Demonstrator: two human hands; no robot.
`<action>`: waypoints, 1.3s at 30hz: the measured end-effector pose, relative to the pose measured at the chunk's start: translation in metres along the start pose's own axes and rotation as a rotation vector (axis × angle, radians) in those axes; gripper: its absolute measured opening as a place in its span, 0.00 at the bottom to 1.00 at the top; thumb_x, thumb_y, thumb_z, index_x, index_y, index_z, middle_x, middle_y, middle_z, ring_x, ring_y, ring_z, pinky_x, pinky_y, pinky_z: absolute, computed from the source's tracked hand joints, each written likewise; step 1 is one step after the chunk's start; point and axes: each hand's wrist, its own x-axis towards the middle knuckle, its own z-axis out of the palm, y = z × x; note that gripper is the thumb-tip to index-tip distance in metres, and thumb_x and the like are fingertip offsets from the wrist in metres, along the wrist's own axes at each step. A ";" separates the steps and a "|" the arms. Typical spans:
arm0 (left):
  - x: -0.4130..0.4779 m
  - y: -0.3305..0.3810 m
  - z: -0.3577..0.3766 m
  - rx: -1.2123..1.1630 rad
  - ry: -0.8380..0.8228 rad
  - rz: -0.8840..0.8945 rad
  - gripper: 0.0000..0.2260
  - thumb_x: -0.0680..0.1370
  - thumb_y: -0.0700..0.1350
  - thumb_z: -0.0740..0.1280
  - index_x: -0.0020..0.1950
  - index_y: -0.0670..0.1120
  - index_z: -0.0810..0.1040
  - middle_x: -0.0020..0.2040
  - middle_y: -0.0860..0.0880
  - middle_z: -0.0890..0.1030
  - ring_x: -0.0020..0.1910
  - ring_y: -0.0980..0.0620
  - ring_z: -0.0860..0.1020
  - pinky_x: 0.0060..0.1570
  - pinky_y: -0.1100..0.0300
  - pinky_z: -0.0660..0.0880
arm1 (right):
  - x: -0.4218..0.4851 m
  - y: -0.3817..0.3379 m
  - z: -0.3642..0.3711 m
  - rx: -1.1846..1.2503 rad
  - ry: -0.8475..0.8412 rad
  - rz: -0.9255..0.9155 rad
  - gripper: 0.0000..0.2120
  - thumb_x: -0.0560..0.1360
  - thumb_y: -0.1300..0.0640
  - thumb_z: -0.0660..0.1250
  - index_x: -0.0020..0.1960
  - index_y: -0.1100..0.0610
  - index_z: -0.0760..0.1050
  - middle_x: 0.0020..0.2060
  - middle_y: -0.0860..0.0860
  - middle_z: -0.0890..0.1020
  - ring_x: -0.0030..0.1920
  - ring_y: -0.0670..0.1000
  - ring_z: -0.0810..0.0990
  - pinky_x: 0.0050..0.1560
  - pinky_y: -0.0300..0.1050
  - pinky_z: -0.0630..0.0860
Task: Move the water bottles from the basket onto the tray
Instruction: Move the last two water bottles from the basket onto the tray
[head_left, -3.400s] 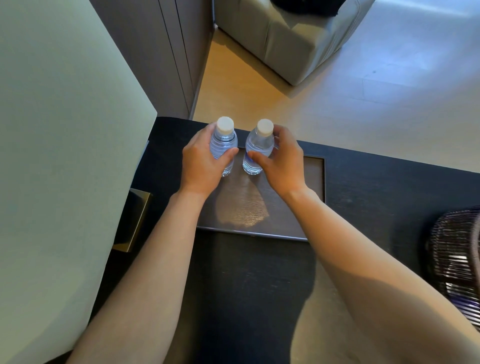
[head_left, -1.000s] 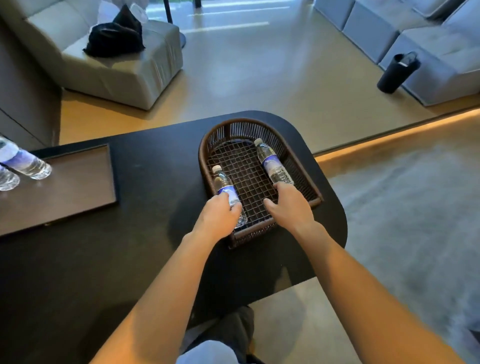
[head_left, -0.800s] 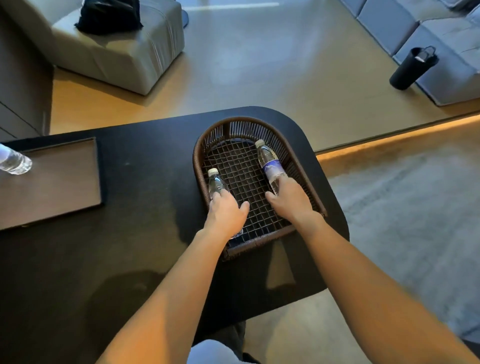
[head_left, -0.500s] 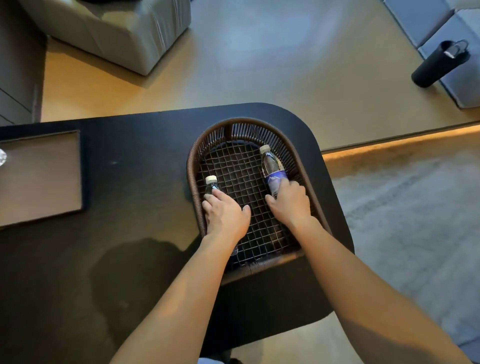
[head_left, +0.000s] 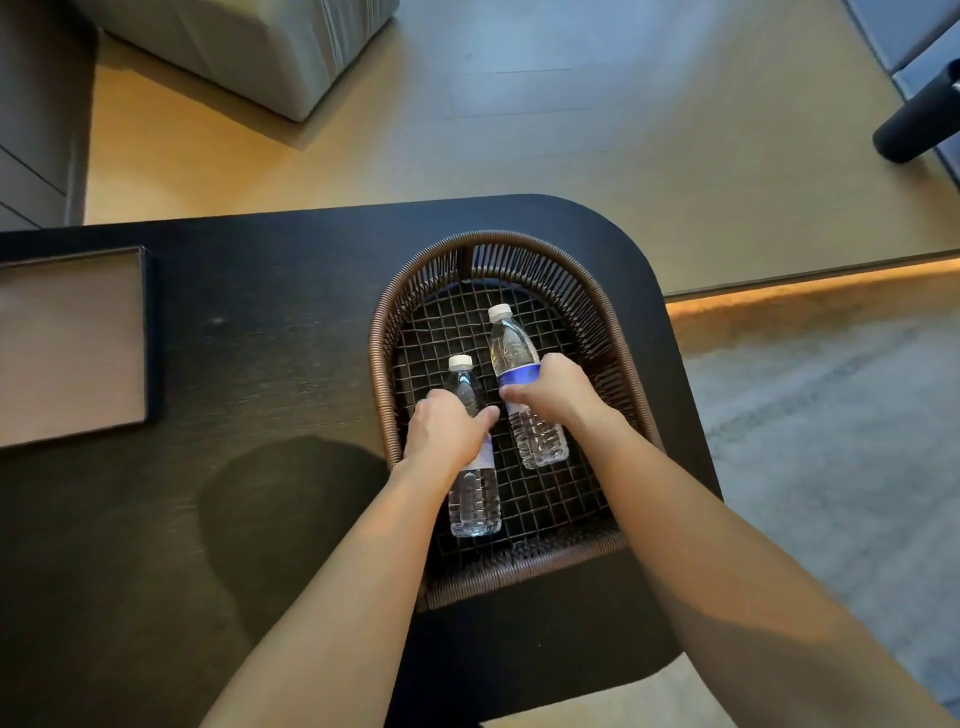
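- My left hand (head_left: 447, 434) wraps around the middle of the left bottle (head_left: 472, 499). My grip is closed on it.
- My right hand (head_left: 556, 387) wraps around the right bottle (head_left: 537, 436), right on its blue label. This grip is closed on it too.
- Both bottles are inside the basket (head_left: 384, 332). They lean with the white caps pointing away from me. I cannot tell if they are lifted off the wire bottom or lie on it.
- The basket sits on the round end of the dark counter (head_left: 270, 364).
- The tray (head_left: 72, 343) is far over on my left, on the same counter. The part I can see has nothing on it, but its left side is cut off.
- To do this step well, I think I should lift both bottles straight up first, so they clear the tall rim of the basket.
- Then I should carry them left, turn them upright, and set them down flat on the tray.
- I should hold firm but not squeeze hard. The bottles look thin and full, so they may bend or slip.
- I should keep the two bottles apart so they do not bump.
- Each bottle has a blue band. I cannot read any words or a brand name on them. My hands cover most of the labels.
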 end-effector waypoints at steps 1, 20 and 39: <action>0.000 -0.001 0.000 -0.016 0.011 -0.002 0.29 0.77 0.61 0.72 0.66 0.40 0.75 0.58 0.42 0.82 0.51 0.44 0.80 0.42 0.53 0.73 | 0.003 0.000 0.000 0.028 -0.014 0.005 0.18 0.69 0.45 0.78 0.45 0.53 0.71 0.42 0.50 0.79 0.39 0.49 0.78 0.36 0.47 0.73; -0.096 -0.035 -0.023 -0.378 0.214 0.401 0.17 0.71 0.52 0.80 0.55 0.49 0.80 0.47 0.54 0.84 0.46 0.57 0.83 0.43 0.58 0.81 | -0.130 0.038 -0.006 0.384 0.322 -0.436 0.23 0.71 0.57 0.79 0.58 0.40 0.71 0.53 0.45 0.78 0.56 0.38 0.78 0.51 0.28 0.74; -0.233 -0.166 -0.132 -0.477 0.683 0.672 0.21 0.71 0.51 0.81 0.60 0.46 0.80 0.53 0.49 0.85 0.50 0.52 0.83 0.50 0.53 0.82 | -0.288 -0.042 0.053 0.548 0.381 -0.656 0.19 0.79 0.47 0.71 0.66 0.50 0.69 0.57 0.46 0.81 0.56 0.43 0.82 0.56 0.44 0.82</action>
